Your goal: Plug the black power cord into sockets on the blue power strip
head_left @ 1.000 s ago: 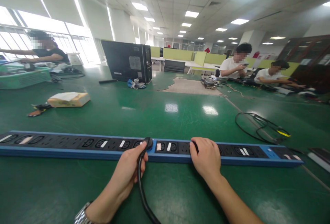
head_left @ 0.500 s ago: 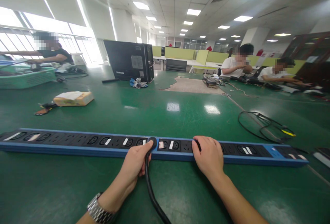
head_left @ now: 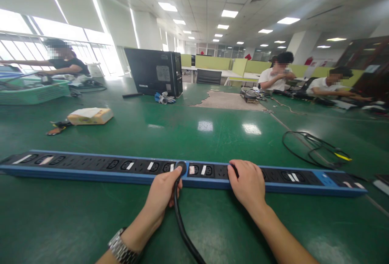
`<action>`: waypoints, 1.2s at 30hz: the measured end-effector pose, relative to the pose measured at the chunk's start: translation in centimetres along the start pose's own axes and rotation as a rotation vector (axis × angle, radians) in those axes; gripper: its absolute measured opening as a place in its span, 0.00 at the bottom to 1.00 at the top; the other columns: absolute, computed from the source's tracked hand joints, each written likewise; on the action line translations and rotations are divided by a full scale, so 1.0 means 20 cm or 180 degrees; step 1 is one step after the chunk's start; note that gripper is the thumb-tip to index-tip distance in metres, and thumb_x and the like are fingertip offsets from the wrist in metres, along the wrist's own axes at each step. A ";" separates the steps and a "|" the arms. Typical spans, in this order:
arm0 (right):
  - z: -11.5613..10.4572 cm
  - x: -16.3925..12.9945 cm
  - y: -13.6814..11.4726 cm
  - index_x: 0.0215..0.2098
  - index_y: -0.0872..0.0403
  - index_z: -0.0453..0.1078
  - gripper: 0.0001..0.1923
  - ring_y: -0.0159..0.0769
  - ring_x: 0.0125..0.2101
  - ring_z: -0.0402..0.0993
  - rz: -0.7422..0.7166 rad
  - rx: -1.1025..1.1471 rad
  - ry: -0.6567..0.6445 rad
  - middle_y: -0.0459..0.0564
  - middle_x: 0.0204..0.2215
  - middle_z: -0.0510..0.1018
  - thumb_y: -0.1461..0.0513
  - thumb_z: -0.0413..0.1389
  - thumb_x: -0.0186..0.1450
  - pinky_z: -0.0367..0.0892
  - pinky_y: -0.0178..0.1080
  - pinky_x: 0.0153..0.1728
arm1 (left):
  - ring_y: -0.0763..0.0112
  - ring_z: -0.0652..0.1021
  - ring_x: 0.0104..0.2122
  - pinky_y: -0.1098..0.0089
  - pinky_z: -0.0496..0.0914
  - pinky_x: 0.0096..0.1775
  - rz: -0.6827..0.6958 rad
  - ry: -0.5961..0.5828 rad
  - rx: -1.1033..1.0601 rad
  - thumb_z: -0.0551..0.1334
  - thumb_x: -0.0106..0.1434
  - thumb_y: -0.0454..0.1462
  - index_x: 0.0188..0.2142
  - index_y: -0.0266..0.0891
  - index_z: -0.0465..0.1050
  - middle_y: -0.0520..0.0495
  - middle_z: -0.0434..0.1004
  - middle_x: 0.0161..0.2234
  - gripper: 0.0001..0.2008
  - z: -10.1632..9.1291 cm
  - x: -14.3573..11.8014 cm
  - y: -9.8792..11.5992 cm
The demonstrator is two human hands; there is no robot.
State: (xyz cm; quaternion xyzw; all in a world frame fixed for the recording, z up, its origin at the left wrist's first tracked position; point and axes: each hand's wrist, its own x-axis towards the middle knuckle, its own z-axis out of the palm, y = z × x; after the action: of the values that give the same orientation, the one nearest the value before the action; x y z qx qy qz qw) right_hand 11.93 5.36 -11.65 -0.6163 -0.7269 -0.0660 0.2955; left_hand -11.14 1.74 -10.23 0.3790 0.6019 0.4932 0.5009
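your left hand (head_left: 162, 191) gripped the black plug (head_left: 180, 167) seated in the long blue power strip (head_left: 91, 171) on the green floor (head_left: 212, 134), its cable (head_left: 185, 231) trailing toward you, while your right hand (head_left: 247, 183) pressed down flat on the strip, holding nothing.

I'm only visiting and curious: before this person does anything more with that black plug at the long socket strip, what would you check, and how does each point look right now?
1. Left hand grips the round black plug: ok.
2. Plug sits over a socket of the long blue and black power strip: ok.
3. Plug fully seated: cannot tell, the fingers hide it.
4. Right hand rests on the strip, steadying it: ok.
5. Black cable runs freely back toward the person: ok.
6. Strip lies flat on the green floor: ok.
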 end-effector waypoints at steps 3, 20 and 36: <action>0.00 0.00 0.00 0.40 0.52 0.73 0.12 0.37 0.43 0.71 0.0005 0.0008 -0.0039 0.47 0.39 0.80 0.60 0.48 0.67 0.53 0.41 0.49 | 0.79 0.60 0.10 0.79 0.52 0.13 -0.0025 0.0031 -0.0039 0.60 0.56 0.55 0.18 0.36 0.65 0.54 0.60 0.10 0.25 0.00 0.00 0.00; -0.01 0.00 0.00 0.40 0.52 0.73 0.11 0.38 0.43 0.71 0.0019 0.0058 -0.0034 0.47 0.39 0.80 0.60 0.49 0.67 0.53 0.41 0.50 | 0.76 0.66 0.18 0.74 0.62 0.21 0.0465 -0.0107 -0.1110 0.64 0.56 0.51 0.22 0.36 0.66 0.53 0.65 0.17 0.21 -0.04 -0.05 0.12; 0.01 0.01 0.00 0.38 0.51 0.73 0.10 0.38 0.42 0.71 0.0062 -0.0056 -0.0038 0.47 0.38 0.80 0.60 0.49 0.65 0.54 0.41 0.47 | 0.87 0.49 0.10 0.79 0.39 0.20 -0.0831 0.0144 -0.1156 0.56 0.64 0.45 0.20 0.38 0.54 0.61 0.51 0.08 0.20 -0.60 -0.02 0.18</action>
State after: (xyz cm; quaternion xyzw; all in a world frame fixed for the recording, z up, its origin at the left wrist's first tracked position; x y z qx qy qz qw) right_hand 11.84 5.59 -11.72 -0.6263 -0.7221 -0.0658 0.2864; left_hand -22.99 -0.44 -6.43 0.1903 0.5582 0.5328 0.6069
